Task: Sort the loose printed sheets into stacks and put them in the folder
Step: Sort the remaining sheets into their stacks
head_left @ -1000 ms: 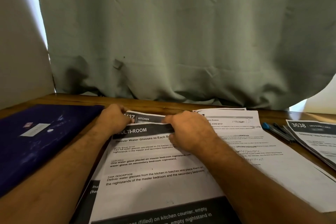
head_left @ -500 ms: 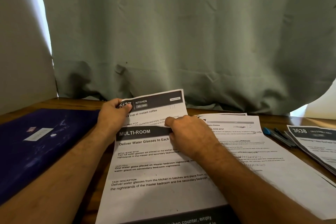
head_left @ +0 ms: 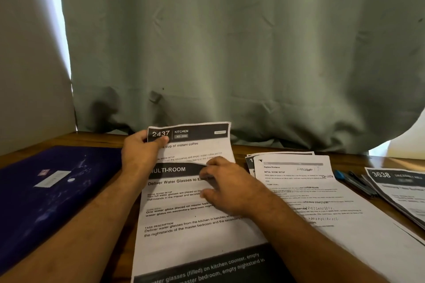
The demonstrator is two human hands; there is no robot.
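A printed sheet headed MULTI-ROOM (head_left: 184, 225) lies in front of me on the wooden table (head_left: 103, 138). Under it, a second sheet headed 2437 KITCHEN (head_left: 197, 138) sticks out and tilts up at its far end. My left hand (head_left: 140, 156) pinches the top left corner of the KITCHEN sheet. My right hand (head_left: 227, 184) rests on the MULTI-ROOM sheet, its fingertips at that sheet's top right edge. A dark blue folder (head_left: 46, 193) lies shut on the left.
A stack of sheets topped by a Replace Shoelaces page (head_left: 322, 195) lies to the right. Further right sit blue and dark pens (head_left: 354, 181) and a stack headed 3638 (head_left: 400, 188). A grey-green curtain (head_left: 230, 53) hangs behind the table.
My left hand has pulled the KITCHEN sheet upward and away from under the MULTI-ROOM sheet, so its header now shows. My right hand stays on the MULTI-ROOM sheet.
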